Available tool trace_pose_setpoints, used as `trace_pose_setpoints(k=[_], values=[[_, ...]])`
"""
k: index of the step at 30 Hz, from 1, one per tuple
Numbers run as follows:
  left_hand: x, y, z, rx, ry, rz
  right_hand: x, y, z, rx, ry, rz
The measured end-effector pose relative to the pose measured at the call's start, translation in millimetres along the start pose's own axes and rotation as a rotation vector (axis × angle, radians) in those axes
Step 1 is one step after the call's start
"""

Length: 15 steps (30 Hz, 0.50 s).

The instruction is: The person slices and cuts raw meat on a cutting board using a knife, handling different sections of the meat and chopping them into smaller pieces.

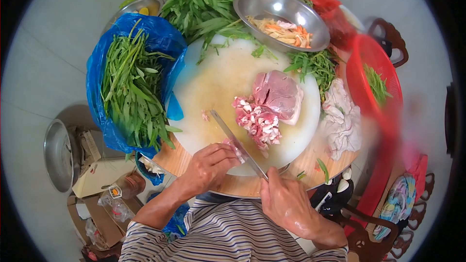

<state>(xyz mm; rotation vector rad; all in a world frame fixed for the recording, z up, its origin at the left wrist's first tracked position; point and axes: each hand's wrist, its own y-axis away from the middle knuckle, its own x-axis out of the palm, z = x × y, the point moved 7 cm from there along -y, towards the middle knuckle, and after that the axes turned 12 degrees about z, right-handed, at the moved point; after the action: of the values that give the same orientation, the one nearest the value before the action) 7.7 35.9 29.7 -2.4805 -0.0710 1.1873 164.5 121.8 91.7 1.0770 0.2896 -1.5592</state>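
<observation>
My right hand [286, 201] grips the handle of a kitchen knife [233, 138], its blade slanting up and left over the white round cutting board [194, 97]. Against the blade, my left hand [209, 165] presses a small piece of meat [239, 153] with curled fingers. A heap of cut meat pieces [257, 121], red and white, lies right of the blade. Touching that heap on its far side is a large slab of raw meat [277, 92]. One tiny scrap of meat [206, 116] rests near the knife's tip.
Leafy greens fill a blue plastic bag [97, 99] at the left, and more greens [204, 5] lie behind the board. A steel bowl [310, 17] holds sliced vegetables. A crumpled cloth [342, 121] and a red basket [357, 68] stand at the right.
</observation>
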Motion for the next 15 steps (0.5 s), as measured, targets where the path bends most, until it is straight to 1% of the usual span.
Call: trace_pose_setpoints(k=[3,13,15], values=[[0,1,0,-0.009,-0.002,-0.019,7,1,0,0.037,0.074,0.057],[-2,1,-1,-0.018,-0.006,-0.004,4,9,3,0.004,0.049,0.044],[-1,1,0,-0.017,0.006,-0.003,7,14,-1,0.095,0.016,0.166]])
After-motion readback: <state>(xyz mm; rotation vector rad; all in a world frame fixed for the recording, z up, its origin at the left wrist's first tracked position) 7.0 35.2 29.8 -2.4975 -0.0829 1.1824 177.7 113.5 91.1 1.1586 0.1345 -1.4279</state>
